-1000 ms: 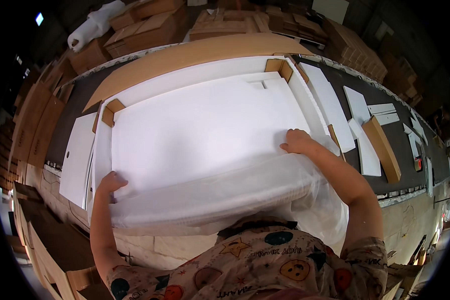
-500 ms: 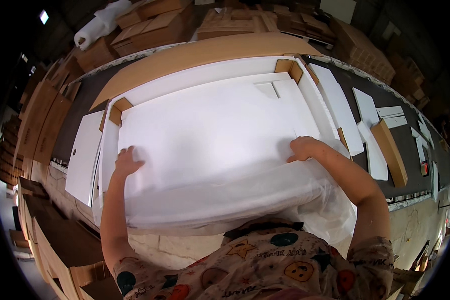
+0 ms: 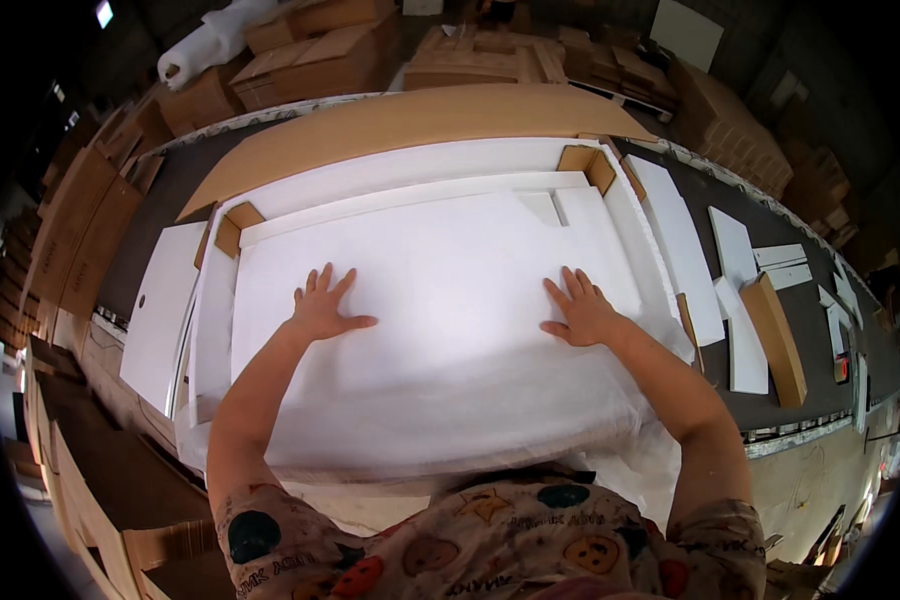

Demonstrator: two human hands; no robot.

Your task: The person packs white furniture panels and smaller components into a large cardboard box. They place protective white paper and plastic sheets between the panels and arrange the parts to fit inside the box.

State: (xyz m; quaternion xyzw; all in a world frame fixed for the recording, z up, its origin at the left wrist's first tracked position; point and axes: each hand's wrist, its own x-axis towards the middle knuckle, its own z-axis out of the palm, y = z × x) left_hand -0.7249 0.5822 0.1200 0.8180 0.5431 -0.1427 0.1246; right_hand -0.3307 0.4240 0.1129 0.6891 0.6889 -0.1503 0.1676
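Observation:
My left hand (image 3: 322,308) lies flat on a white panel (image 3: 440,255), its fingers spread and pointing away from me. Opposite it, my right hand (image 3: 582,310) rests on the same panel, also with fingers apart. Neither hand holds anything. The panel lies inside a shallow open carton with a white inner wall (image 3: 390,178). Folded brown cardboard corner pieces stand at its far left corner (image 3: 238,228) and far right corner (image 3: 588,165). Thin translucent wrapping (image 3: 450,425) drapes over the panel's near side. A rectangular notch (image 3: 550,208) shows near the far right.
A brown cardboard flap (image 3: 420,115) spreads beyond the carton. White boards lie on the dark conveyor at left (image 3: 160,310) and right (image 3: 675,250), with a brown cardboard strip (image 3: 773,335) farther right. Stacked cartons (image 3: 315,55) and a white roll (image 3: 205,45) stand behind.
Both hands have moved inward from the panel's sides, and their fingers have spread flat. The wrapping at the near side looks smoother and lies flatter. The view has shifted slightly.

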